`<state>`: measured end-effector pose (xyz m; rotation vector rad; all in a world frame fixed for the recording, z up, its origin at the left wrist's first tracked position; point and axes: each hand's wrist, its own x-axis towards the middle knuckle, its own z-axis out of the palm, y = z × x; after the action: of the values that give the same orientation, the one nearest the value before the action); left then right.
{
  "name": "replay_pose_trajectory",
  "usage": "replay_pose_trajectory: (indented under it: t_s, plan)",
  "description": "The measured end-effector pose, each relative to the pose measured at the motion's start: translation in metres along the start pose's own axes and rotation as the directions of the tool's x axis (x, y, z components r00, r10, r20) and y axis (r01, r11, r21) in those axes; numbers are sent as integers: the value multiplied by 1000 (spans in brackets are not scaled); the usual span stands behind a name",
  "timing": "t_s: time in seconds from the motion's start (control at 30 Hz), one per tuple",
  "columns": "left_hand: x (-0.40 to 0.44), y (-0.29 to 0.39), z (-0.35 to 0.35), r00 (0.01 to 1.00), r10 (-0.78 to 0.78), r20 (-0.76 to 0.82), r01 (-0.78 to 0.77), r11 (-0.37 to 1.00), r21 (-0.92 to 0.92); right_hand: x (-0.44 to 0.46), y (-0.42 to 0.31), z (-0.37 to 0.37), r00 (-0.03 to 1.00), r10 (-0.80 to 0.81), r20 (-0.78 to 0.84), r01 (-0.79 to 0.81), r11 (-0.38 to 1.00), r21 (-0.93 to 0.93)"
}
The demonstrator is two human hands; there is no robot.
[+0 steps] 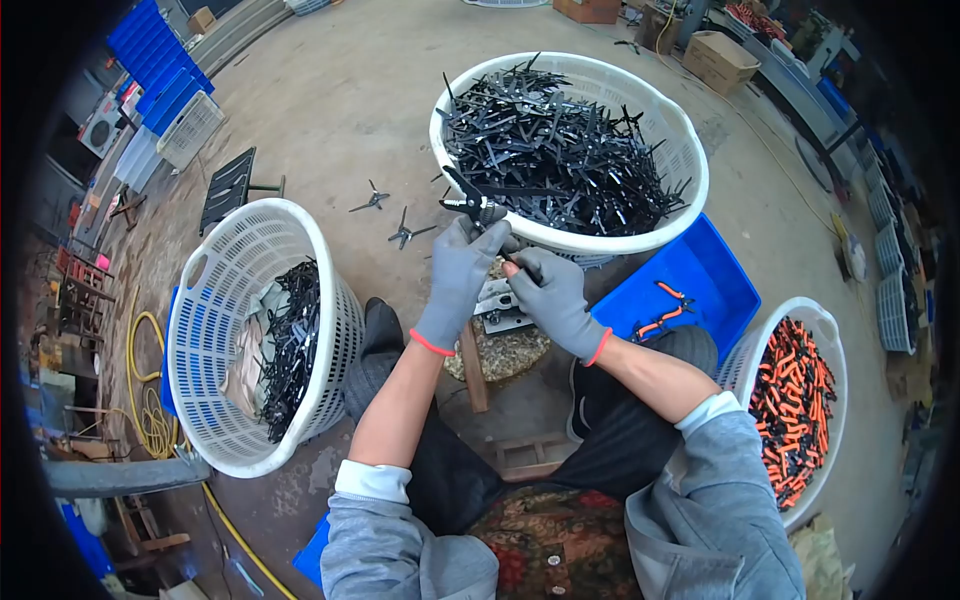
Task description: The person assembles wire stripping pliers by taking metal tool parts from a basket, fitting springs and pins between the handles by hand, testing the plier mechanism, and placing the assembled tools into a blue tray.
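My left hand (462, 270), in a grey glove with a red cuff, is closed around black pruning shears (472, 204), their head pointing up and left above the fingers. Close beside it, my right hand (552, 300), gloved alike, is closed on a dark handle end, largely hidden by the fingers; whether it belongs to the same shears I cannot tell. Below both hands a metal fixture (503, 310) sits on a stone block (520, 357) between my knees. Just beyond the hands stands a big white basket (690, 150) heaped with black shears parts (560, 145).
At left stands a white basket (190, 370) holding black parts. A blue tray (725, 280) on the right bears orange-handled shears (665, 308). Beside it, a white basket (830, 350) contains orange-and-black pieces (795, 410). Loose black parts (408, 232) lie on the floor.
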<state>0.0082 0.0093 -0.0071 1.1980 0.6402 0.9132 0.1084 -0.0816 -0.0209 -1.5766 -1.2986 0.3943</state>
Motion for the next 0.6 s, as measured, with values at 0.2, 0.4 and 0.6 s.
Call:
replay_pose_trajectory:
  t_s: [0.2,0.4,0.6]
  plan:
    - [-3,8,-7,994,-46,97,46,999,-6,6,3,-13,920,195,341,-326,864,384]
    - [-5,17,-21,986,-82,148,58,986,159,42,38,-53,874,316,369,-478,697,535]
    - [-17,7,-18,926,-234,297,131,936,327,35,28,-64,745,228,627,-565,715,412]
